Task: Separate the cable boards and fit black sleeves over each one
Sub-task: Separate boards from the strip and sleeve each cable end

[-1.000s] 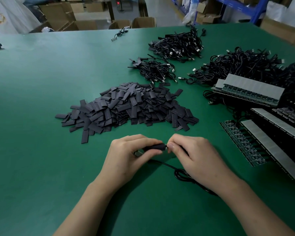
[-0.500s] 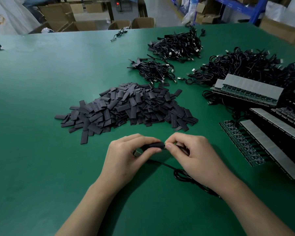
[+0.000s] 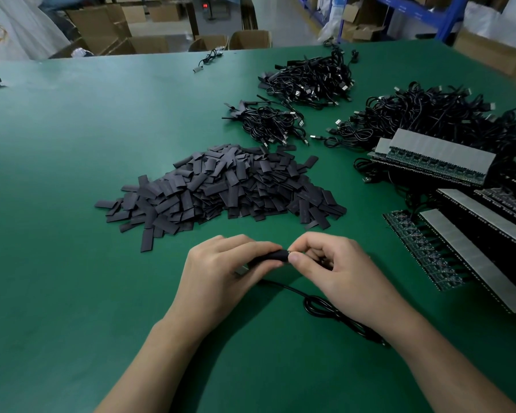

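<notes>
Change in the last second is slight: the right hand [image 3: 340,269] has pressed a little closer to the sleeve [image 3: 273,255], so fitting appears under way, not finished. The left hand [image 3: 221,272] pinches the sleeve just above the table [image 3: 57,234]. The right hand's curled fingers pinch something at its end; the board is hidden. The sleeve's long axis runs left to right, its right end angled slightly away. The cable [image 3: 319,305] trails under the right hand.
</notes>
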Available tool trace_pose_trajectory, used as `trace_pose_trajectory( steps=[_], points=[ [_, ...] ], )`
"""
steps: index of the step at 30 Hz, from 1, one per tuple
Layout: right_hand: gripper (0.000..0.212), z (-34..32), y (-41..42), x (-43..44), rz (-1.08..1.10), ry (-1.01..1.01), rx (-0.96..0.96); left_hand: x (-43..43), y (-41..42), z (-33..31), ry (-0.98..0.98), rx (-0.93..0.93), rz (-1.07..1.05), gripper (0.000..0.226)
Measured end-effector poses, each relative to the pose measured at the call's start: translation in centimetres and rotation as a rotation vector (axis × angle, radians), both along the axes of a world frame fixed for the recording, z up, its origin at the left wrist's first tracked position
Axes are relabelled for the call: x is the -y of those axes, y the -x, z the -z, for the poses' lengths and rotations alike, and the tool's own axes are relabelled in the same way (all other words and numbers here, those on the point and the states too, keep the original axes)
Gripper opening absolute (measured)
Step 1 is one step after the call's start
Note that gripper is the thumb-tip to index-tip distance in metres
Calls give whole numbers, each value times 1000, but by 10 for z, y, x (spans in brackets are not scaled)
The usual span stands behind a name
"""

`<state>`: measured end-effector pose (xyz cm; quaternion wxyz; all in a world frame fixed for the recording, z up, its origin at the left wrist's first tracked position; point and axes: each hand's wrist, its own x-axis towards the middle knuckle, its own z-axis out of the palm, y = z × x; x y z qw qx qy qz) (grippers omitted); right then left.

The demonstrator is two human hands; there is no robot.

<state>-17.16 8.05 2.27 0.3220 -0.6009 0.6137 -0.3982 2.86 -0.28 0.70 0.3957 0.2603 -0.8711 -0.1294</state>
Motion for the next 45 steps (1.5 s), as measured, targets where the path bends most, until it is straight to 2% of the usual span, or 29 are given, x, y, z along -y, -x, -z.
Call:
trace_pose_trajectory(
  steps=[10, 14, 20, 23, 27, 31, 35, 40, 42, 45],
  points=[
    [16, 7, 4, 2, -3, -50, -27, 0, 2, 1, 78, 20, 16, 19],
    [23, 5, 5, 3, -21, -55, 66, -3, 2, -2, -119, -56, -1, 25],
    [22, 4, 4, 3, -34, -62, 122, -2, 1, -7, -246, -248, -158, 31],
    [22, 5, 0, 3, -41, -61, 178, -2, 3, -5, -340, -344, -198, 25],
    [22, 5, -3, 4, -24, -58, 240, -4, 7, -1, -610, -517, -176, 20],
    [27, 3, -7, 3, -38, -49, 197, -4, 10, -2, -723, -612, -120, 9],
    [30, 1, -10, 2, -26, -9, 141, -6, 12, -5, -748, -653, -60, 15],
    [30, 0, -13, 3, -43, -14, 247, -8, 13, -6, -748, -641, -101, 13],
    [30, 0, -13, 3, -47, -18, 308, -9, 12, -6, -693, -600, -123, 12],
    [31, 1, -12, 4, -46, -24, 352, -11, 13, -8, -486, -503, -132, 16]
  ],
)
